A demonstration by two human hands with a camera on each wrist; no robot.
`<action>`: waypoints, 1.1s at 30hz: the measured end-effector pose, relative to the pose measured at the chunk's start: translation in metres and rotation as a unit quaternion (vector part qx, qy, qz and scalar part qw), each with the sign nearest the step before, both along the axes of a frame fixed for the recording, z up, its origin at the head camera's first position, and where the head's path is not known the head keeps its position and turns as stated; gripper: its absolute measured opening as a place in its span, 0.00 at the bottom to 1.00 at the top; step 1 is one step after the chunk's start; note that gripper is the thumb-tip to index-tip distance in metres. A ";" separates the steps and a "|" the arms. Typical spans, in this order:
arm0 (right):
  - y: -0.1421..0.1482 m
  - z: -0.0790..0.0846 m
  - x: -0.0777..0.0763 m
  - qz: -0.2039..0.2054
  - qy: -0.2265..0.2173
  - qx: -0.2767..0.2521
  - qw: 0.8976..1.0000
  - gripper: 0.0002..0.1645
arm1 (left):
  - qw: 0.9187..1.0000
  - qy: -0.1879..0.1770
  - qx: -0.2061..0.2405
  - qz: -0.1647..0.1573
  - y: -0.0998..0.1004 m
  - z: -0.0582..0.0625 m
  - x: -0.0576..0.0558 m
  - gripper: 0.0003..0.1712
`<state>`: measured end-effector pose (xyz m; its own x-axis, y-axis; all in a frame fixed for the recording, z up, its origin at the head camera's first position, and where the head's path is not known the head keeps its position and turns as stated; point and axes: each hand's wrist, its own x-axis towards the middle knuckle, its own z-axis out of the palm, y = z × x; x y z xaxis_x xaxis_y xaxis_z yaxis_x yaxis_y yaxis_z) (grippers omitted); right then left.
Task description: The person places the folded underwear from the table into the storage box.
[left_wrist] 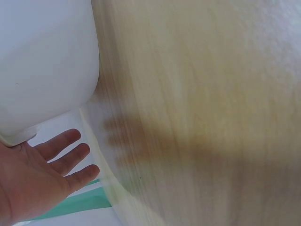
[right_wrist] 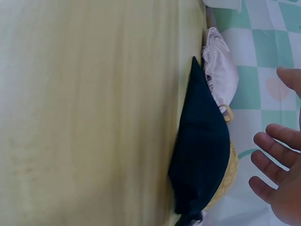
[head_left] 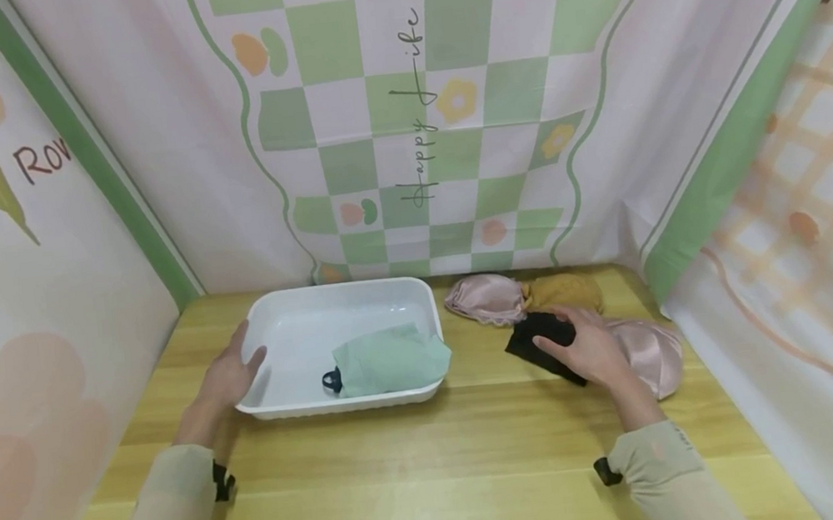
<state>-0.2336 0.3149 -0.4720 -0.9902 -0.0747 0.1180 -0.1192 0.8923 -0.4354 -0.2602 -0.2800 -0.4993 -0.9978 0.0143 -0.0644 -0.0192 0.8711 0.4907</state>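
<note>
At the left end of a white tray (head_left: 350, 403), my left hand (head_left: 228, 379) holds the rim, the thumb over it and the other fingers outside. In the left wrist view, three fingers extend beside the tray wall (left_wrist: 51, 56). A mint green folded cloth item (head_left: 392, 361) with a small black loop lies in the tray, its right end over the rim. My right hand (head_left: 591, 348) hovers over a black folded cloth item (head_left: 545, 346), fingers spread; the right wrist view shows a gap between the hand (right_wrist: 282, 174) and the black cloth (right_wrist: 202, 146).
Behind the black cloth lie a pink satin item (head_left: 486, 298) with a frilled edge and a mustard-yellow cloth item (head_left: 562, 289). Another pink satin item (head_left: 652, 354) lies beneath and right of my right hand. Printed curtains (head_left: 434, 124) border the wooden table (head_left: 407, 478).
</note>
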 end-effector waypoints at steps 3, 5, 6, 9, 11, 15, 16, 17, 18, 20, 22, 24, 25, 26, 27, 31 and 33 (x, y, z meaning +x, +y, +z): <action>0.004 -0.003 0.000 -0.001 0.005 0.009 1.000 0.51 | 1.000 0.000 0.001 0.001 0.000 0.001 0.001 0.44; 0.005 -0.006 0.000 -0.005 0.005 0.018 1.000 0.51 | 1.000 0.000 0.001 0.001 0.001 0.001 0.001 0.44; 0.006 -0.006 0.000 -0.008 0.005 0.020 1.000 0.51 | 1.000 0.000 0.000 0.001 0.000 0.001 0.001 0.44; 0.009 -0.008 0.000 -0.016 0.002 0.027 0.999 0.52 | 1.000 -0.002 -0.001 0.002 0.000 0.001 0.001 0.45; 0.011 -0.009 -0.001 -0.018 0.002 0.029 0.999 0.52 | 1.000 -0.005 -0.002 0.004 0.000 0.000 0.000 0.45; 0.013 -0.011 -0.001 -0.019 -0.003 0.032 0.999 0.52 | 1.000 -0.011 -0.001 0.007 0.000 -0.001 -0.001 0.45; 0.014 -0.011 -0.002 -0.019 -0.003 0.033 0.999 0.52 | 1.000 -0.012 0.000 0.008 0.000 -0.001 -0.001 0.45; 0.014 -0.012 -0.002 -0.019 -0.004 0.034 0.999 0.52 | 1.000 -0.012 0.001 0.008 0.000 -0.001 -0.001 0.45; 0.014 -0.012 -0.002 -0.020 -0.004 0.035 0.999 0.52 | 1.000 -0.012 0.002 0.008 0.000 -0.001 -0.001 0.45; 0.015 -0.013 -0.002 -0.021 -0.003 0.034 0.999 0.53 | 1.000 -0.010 0.003 0.007 0.000 0.000 -0.001 0.45; 0.016 -0.015 -0.002 -0.022 -0.003 0.035 0.999 0.53 | 1.000 -0.010 0.003 0.008 0.000 0.000 -0.001 0.45; 0.017 -0.016 -0.003 -0.022 -0.003 0.038 0.999 0.53 | 1.000 -0.008 0.002 0.008 0.000 0.001 0.000 0.45; 0.017 -0.017 -0.003 -0.023 -0.004 0.042 0.999 0.53 | 1.000 -0.008 0.001 0.008 0.000 0.001 0.000 0.45; 0.017 -0.018 -0.003 -0.024 -0.005 0.046 0.999 0.53 | 1.000 -0.008 0.001 0.008 0.000 0.000 0.000 0.45; 0.018 -0.019 -0.003 -0.025 -0.005 0.050 0.998 0.53 | 1.000 -0.008 0.001 0.008 0.000 0.000 0.000 0.45; 0.018 -0.021 -0.003 -0.030 -0.010 0.070 0.997 0.54 | 1.000 -0.014 0.002 0.010 0.001 0.000 0.001 0.45; 0.018 -0.021 -0.003 -0.033 -0.014 0.080 0.996 0.55 | 1.000 -0.017 0.006 0.012 0.001 0.000 0.001 0.46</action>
<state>-0.2369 0.3326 -0.4934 -0.9963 -0.0247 0.0827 -0.0477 0.9559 -0.2897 -0.2597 -0.2789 -0.4991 -0.9951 -0.0094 -0.0983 -0.0575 0.8645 0.4994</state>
